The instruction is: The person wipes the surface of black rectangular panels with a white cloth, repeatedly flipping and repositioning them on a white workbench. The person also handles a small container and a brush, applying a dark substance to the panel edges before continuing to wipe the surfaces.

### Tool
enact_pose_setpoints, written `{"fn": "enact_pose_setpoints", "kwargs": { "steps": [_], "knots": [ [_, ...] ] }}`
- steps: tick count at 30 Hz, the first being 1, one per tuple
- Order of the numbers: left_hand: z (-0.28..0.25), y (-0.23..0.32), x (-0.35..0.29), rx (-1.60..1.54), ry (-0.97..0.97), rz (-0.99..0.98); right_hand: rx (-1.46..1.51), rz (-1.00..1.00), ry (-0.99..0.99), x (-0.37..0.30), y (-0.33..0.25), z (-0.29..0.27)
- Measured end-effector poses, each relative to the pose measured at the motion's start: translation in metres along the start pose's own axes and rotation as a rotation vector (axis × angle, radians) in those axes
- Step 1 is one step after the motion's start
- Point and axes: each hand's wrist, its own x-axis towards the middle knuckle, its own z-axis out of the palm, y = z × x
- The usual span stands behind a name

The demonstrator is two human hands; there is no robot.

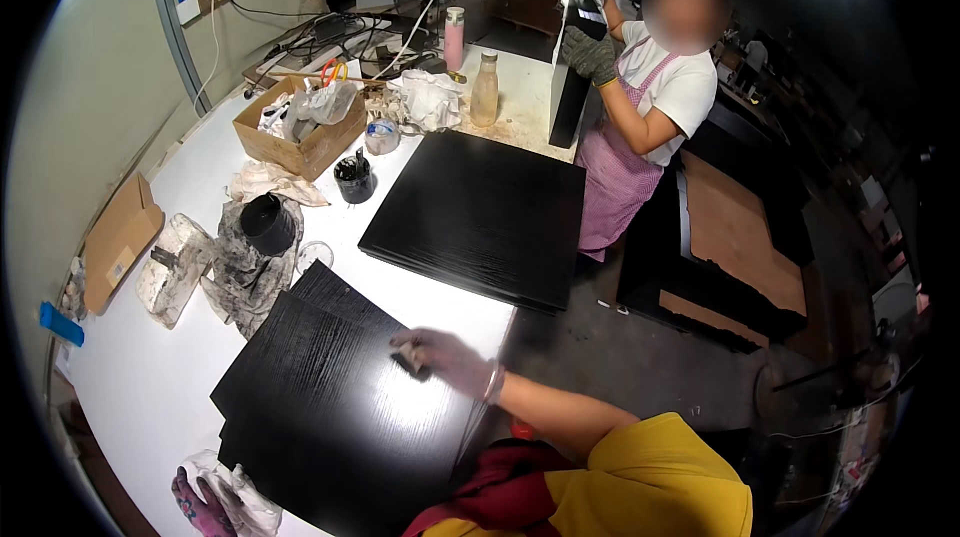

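A small dark pad [408, 361] is gripped by the gloved right hand [442, 361], with the fingers curled closed around it; the hand is smeared by blur, and whether the pad is pressed to the surface or held just above it cannot be told. The pad is seen over the right part of the top black board [335, 392] of a loosely fanned stack, which is laid on the white table [170, 377] in front of the person. The lower edge of this stack is partly hidden by the yellow sleeve [660, 477] and the dark red clothing.

The left hand [200, 509], in a patterned glove, is cut off at the lower rim beside a crumpled white cloth [245, 499]; how far it is opened, and whether the cloth is gripped, cannot be told.

A second stack of black boards [480, 212] is set farther off. A black cup [268, 224] is rested on a stained rag [235, 282], its contents lost in shadow. The lower parts of the orange-handled scissors [334, 71] are concealed in a cardboard box [300, 155]. Across the table, a dark panel [568, 97] is held upright by a co-worker [665, 102], whose legs are mostly hidden
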Motion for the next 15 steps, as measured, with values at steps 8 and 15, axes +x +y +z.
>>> {"fn": "enact_pose_setpoints", "kwargs": {
  "steps": [8, 15],
  "knots": [
    [0.094, 0.075, -0.007, -0.528, -0.064, -0.297, -0.131, 0.007, 0.112, -0.004, 0.004, -0.014],
    [0.091, 0.084, 0.022, -0.181, -0.091, -0.185, -0.128, 0.083, -0.118, -0.006, -0.001, -0.006]
  ]
}}
